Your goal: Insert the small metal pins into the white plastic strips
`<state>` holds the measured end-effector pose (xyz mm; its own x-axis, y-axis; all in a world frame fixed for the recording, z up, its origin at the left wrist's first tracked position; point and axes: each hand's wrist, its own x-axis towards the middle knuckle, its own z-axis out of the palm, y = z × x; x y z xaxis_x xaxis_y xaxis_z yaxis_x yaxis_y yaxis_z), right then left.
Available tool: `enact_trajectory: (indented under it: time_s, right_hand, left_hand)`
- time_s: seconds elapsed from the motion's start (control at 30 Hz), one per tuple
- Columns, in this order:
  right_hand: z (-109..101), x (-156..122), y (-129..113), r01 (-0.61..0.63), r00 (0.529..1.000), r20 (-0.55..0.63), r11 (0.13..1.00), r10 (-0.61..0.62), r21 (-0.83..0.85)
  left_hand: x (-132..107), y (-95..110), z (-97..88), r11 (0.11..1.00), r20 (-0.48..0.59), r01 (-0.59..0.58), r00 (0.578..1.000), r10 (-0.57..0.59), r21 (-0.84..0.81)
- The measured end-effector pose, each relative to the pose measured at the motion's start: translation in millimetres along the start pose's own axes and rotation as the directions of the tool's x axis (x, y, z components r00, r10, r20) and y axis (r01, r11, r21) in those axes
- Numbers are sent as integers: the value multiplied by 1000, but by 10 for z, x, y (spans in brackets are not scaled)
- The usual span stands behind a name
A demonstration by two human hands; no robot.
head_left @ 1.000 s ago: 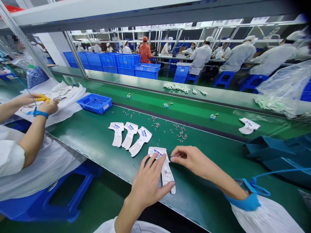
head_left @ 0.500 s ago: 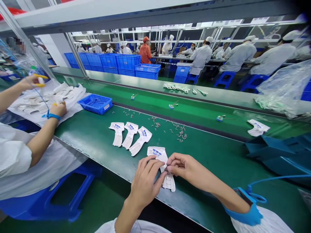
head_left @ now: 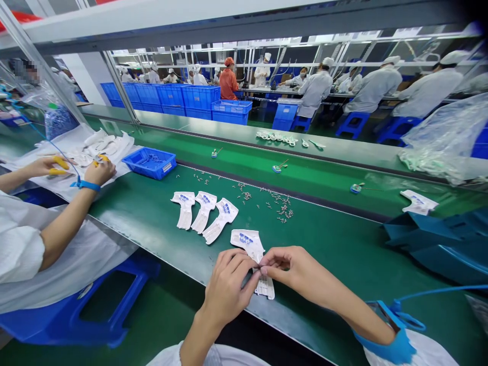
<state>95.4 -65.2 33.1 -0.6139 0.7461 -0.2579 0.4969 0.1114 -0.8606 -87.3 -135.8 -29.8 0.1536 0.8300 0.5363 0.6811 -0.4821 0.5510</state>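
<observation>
A white plastic gun-shaped half shell (head_left: 249, 244) with blue pieces at its wide end lies on the green bench, near its front edge. My left hand (head_left: 231, 287) and my right hand (head_left: 292, 267) meet over the shell's handle, fingertips pinched together. Whatever sits between the fingertips is tiny and mostly hidden. Beyond my left hand, a row of three similar shells (head_left: 204, 212) carries blue pieces as well. Small metal parts (head_left: 284, 209) that look like screws are scattered on the bench farther back.
A green conveyor belt (head_left: 244, 157) runs behind the bench, bearing small blue-and-white parts (head_left: 279, 168) and a white shell (head_left: 418, 202). At left, a co-worker's hands (head_left: 99, 172) work beside a blue tray (head_left: 149, 162). Dark teal bins (head_left: 434, 244) stand at right.
Parts on the belt have shifted right. My hands stay at the same shell, with the right hand slightly lower. The co-worker's hands have come down over the white pieces.
</observation>
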Motion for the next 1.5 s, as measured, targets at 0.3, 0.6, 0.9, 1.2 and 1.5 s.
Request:
enact_trajectory:
  time_s: [0.3,0.6,0.9,1.2,1.5]
  right_hand:
    - [-63,-43,-54,40,998,56,997,-37,-62]
    - [-57,-84,-138,94,996,22,975,-92,-201]
    - [-63,-43,46,79,997,29,923,-73,-377]
    - [-49,73,5,113,994,51,838,-101,-534]
    - [-106,90,-37,135,990,103,853,-95,-504]
  left_hand:
    - [5,5,-16,1000,41,-6,999,7,-6]
    - [25,13,-24,1000,42,9,999,-9,4]
    - [69,66,-50,995,102,54,993,-63,84]
    - [117,48,-36,984,266,53,959,-97,168]
    - [118,45,-31,984,282,69,953,-113,163]
